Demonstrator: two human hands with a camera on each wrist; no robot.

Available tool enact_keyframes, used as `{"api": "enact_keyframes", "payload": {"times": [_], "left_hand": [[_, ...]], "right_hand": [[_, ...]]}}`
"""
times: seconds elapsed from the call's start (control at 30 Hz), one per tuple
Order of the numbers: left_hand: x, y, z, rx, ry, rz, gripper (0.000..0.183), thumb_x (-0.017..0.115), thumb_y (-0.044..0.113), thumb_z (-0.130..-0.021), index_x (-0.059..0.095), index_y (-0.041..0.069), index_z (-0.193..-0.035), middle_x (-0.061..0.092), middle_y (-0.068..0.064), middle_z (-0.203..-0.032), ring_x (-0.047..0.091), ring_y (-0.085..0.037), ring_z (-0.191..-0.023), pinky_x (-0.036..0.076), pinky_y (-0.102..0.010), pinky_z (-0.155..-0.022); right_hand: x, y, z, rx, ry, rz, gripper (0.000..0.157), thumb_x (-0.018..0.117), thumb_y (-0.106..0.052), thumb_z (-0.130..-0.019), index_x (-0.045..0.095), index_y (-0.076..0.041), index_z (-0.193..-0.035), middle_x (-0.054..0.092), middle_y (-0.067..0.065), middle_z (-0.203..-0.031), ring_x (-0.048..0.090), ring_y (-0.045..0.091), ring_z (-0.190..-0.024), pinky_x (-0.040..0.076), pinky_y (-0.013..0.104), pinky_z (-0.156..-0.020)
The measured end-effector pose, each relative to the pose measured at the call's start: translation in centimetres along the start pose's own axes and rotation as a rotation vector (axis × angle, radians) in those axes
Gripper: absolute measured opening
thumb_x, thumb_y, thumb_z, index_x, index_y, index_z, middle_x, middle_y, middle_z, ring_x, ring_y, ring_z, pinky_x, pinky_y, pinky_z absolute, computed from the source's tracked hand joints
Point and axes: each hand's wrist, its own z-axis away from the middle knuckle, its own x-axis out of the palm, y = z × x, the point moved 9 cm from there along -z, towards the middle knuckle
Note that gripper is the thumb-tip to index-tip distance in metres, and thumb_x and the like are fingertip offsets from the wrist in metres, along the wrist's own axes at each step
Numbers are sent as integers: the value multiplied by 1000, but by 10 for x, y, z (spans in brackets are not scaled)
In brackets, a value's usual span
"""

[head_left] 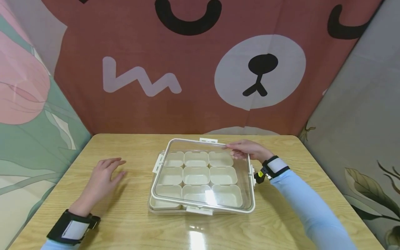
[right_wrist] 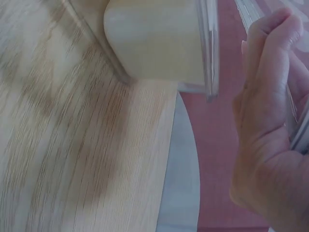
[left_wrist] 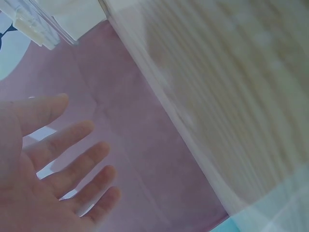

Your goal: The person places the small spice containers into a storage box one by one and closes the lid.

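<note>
A clear storage box point(head_left: 153, 210) stands on the table with several cream-coloured square cups point(head_left: 196, 175) in rows inside it. Over it, turned slightly askew, is a transparent lid point(head_left: 247, 180) with a cream rim and side clips. My right hand point(head_left: 250, 150) grips the lid by its back right corner, the thumb and fingers on either side of the rim. In the right wrist view, that hand point(right_wrist: 270, 111) is curled round the lid's edge, apart from the box's side. To the left of the box, my left hand point(head_left: 101, 177) holds nothing; its fingers are spread and relaxed in the left wrist view.
The wooden table point(head_left: 131, 229) ends at a cloth backdrop point(head_left: 140, 114) printed with a brown bear. Printed cloth also hangs on the left point(head_left: 25, 104) and right sides. Each wrist wears a black strap point(head_left: 73, 227) with a device.
</note>
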Motion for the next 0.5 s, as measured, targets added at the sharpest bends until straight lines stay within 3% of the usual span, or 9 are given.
{"api": "enact_keyframes", "payload": {"times": [0.5], "left_hand": [[-3,-4,0,5,17,-9,34,74,8,-78,64,-3,-109,59,-27,-114,49,-43,-104,38,-57,-87]], "right_hand": [[17,-7,-22,13,-26,40,51,53,-36,-95,52,-2,-134,58,-6,-61,48,2,-48,31,14,-43]]}}
